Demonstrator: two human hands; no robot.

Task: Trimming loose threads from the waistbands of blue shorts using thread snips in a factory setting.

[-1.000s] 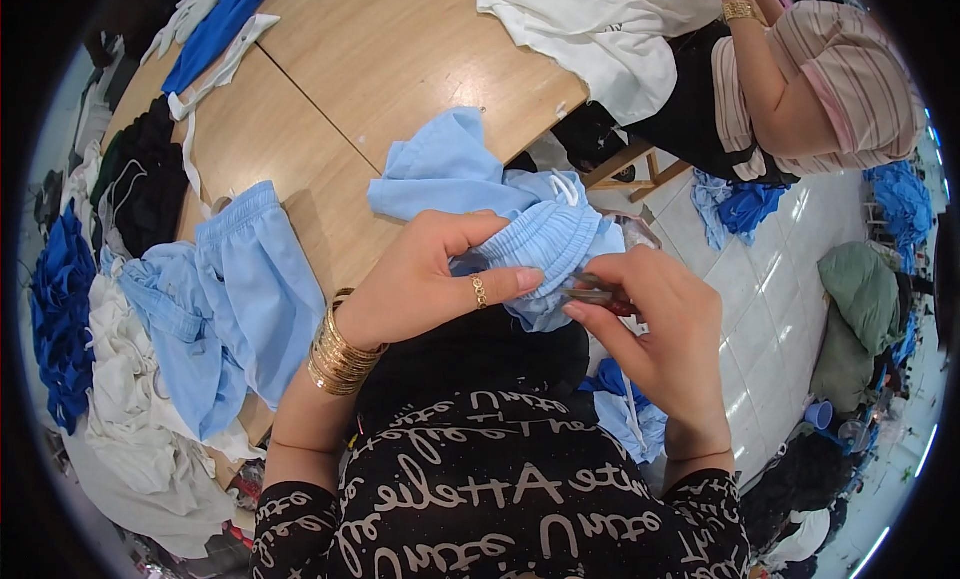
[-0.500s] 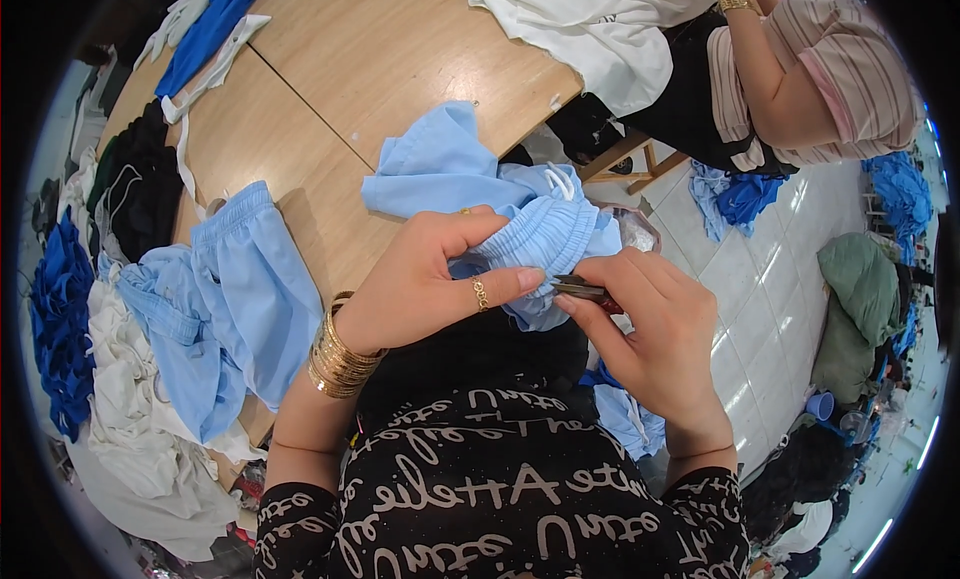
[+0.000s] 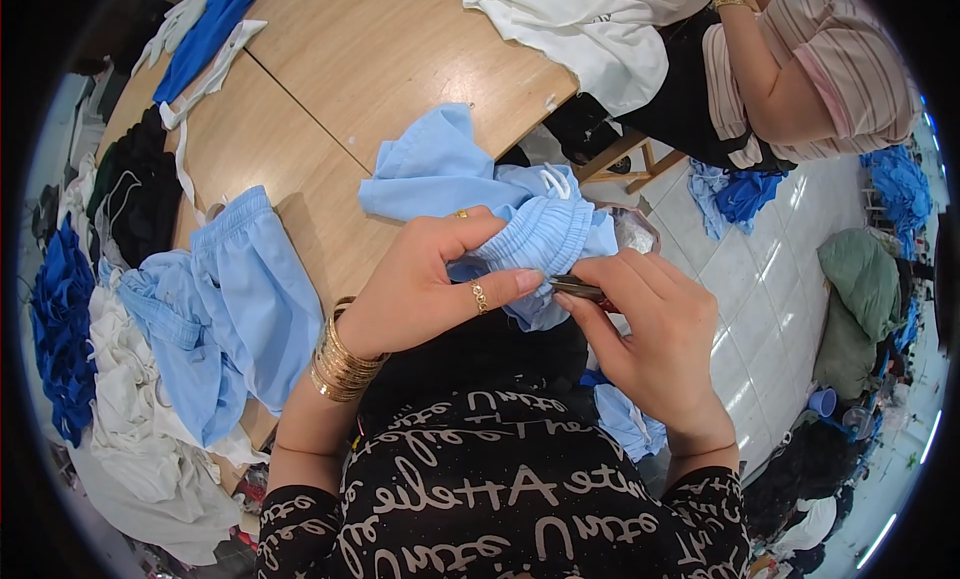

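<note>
Light blue shorts [image 3: 545,229] with a gathered elastic waistband and a white drawstring hang over the table edge above my lap. My left hand [image 3: 445,269] grips the waistband, thumb on the near side and fingers behind the cloth. In my right hand [image 3: 650,324] is a pair of small thread snips [image 3: 580,289], dark metal with a reddish part mostly covered by my fingers. Their tips meet the cloth beside my left thumb. Whether a thread lies between the blades is too small to tell.
More light blue shorts [image 3: 245,289] lie at the left edge of the wooden table [image 3: 330,89], beside white cloth [image 3: 130,409] and blue cloth [image 3: 62,329]. A person in a striped top [image 3: 840,69] sits at the far right with a white garment [image 3: 590,39]. Garments lie on the tiled floor [image 3: 740,289].
The snips' tips have come slightly closer to my left thumb at the waistband. Both hands otherwise keep nearly the same place and hold.
</note>
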